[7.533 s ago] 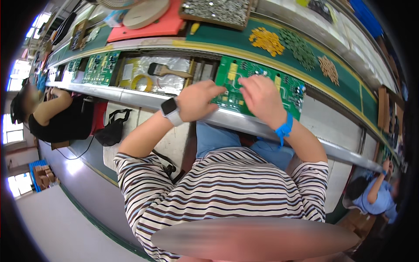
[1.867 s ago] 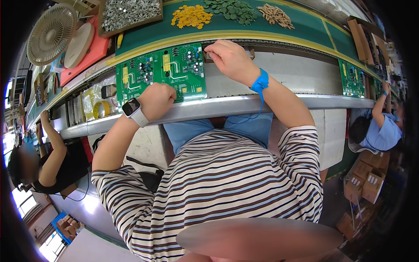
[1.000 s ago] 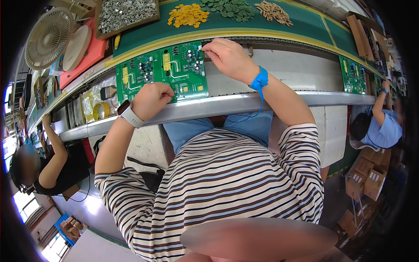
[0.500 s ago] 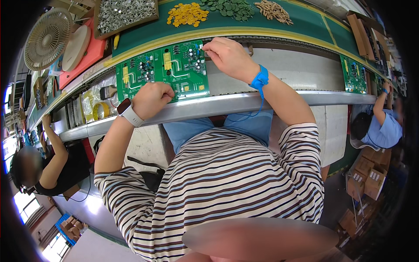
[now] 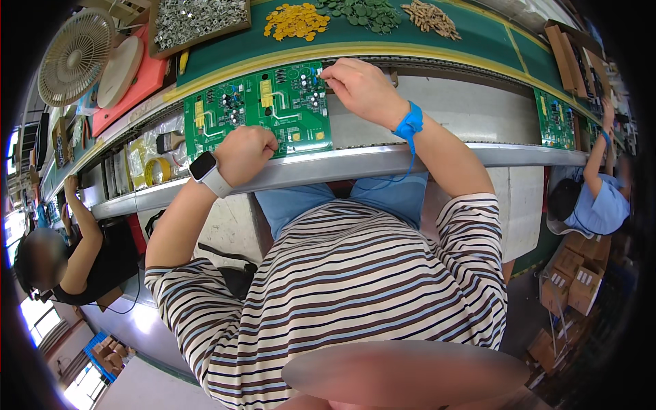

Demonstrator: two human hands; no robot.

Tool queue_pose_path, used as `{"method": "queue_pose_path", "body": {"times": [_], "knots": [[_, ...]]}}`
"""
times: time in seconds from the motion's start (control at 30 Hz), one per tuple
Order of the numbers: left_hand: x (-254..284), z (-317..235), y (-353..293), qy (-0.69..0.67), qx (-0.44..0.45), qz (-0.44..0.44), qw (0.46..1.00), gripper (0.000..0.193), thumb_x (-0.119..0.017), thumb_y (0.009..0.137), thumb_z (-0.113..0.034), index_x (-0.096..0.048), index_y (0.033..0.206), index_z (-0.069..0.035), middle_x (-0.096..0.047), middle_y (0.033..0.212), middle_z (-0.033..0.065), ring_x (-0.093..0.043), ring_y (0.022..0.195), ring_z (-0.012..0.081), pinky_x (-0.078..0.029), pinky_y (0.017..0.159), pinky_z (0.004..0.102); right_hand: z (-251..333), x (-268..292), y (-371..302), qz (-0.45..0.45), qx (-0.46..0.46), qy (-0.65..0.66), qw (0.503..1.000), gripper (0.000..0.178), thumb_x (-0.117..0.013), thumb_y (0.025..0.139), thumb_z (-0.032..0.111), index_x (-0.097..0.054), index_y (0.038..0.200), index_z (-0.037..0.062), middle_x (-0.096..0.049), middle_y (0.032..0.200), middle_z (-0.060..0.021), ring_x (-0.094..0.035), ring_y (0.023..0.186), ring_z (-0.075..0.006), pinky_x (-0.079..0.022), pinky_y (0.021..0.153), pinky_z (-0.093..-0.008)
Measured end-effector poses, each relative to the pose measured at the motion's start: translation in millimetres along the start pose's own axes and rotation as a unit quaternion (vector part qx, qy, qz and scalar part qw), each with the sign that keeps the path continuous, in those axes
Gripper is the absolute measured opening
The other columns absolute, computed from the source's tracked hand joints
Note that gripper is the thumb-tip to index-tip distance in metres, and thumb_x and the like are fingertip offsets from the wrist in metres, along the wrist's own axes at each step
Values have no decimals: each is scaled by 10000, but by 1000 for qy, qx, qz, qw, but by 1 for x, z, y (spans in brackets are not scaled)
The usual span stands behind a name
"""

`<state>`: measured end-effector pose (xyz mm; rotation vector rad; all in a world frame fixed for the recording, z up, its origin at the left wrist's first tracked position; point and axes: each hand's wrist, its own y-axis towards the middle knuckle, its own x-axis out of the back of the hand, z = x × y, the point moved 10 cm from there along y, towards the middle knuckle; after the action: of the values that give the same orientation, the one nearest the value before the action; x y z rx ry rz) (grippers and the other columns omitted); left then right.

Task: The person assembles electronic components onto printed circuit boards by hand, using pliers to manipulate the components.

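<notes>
A green circuit board (image 5: 277,130) carrying many small components lies across the rails in front of me. My right hand (image 5: 365,90), with a blue wrist strap (image 5: 410,121), is at the board's far right corner. Its thumb and forefinger are pinched together there, and whatever lies between them is too small to name. My left hand (image 5: 244,154), with a white-banded watch (image 5: 210,172) on the wrist, rests curled on the near edge of the board. Its fingers are closed, and their inner side is hidden.
Beyond the rail lie piles of yellow discs (image 5: 295,22), green discs (image 5: 365,12) and tan parts (image 5: 430,17), beside a box of metal parts (image 5: 198,24). A brush (image 5: 169,141) and yellow tape roll (image 5: 158,171) are left. Another board (image 5: 555,119) is right. Co-workers sit both sides.
The board has shifted slightly to the right. My left hand has moved a little right with it and its wrist has turned, showing the watch face. My right hand stays pinched at the corner.
</notes>
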<state>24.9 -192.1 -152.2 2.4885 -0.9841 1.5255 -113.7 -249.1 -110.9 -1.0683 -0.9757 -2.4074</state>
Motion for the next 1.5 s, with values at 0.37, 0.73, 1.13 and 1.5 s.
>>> {"method": "queue_pose_path", "body": {"times": [0.37, 0.73, 1.13, 1.5], "knots": [[-4, -8, 5, 51, -15, 19, 998, 152, -602, 711, -90, -617, 851, -31, -620, 765, 123, -605, 724, 298, -483, 663, 362, -4, -2, 1, 8, -16, 5, 1000, 120, -548, 811, 93, -612, 902, 48, -600, 857, -102, -577, 798, -287, -471, 679, -356], [192, 153, 89, 178, 159, -391, 889, 239, -564, 809, -200, -583, 1025, -100, -570, 1029, 163, -560, 920, 356, -454, 795, 433, -7, 2, 1, 33, -68, 42, 996, 84, -569, 779, 96, -622, 828, 52, -597, 835, -108, -571, 787, -301, -474, 684, -374], [192, 165, 123, 235, 168, -342, 894, 178, -552, 821, -178, -540, 937, -43, -556, 997, 189, -551, 922, 361, -453, 777, 436, -34, -19, -1, 79, -115, 44, 989, 121, -581, 782, 71, -603, 892, 25, -584, 853, -114, -586, 744, -260, -474, 648, -324], [194, 154, 93, 64, 116, -428, 894, 218, -595, 798, -223, -586, 928, -49, -633, 850, 119, -608, 771, 278, -479, 717, 350, -39, -21, 0, 69, -107, 35, 991, 100, -577, 758, 67, -609, 843, 25, -597, 808, -119, -589, 720, -265, -474, 636, -341]]}}
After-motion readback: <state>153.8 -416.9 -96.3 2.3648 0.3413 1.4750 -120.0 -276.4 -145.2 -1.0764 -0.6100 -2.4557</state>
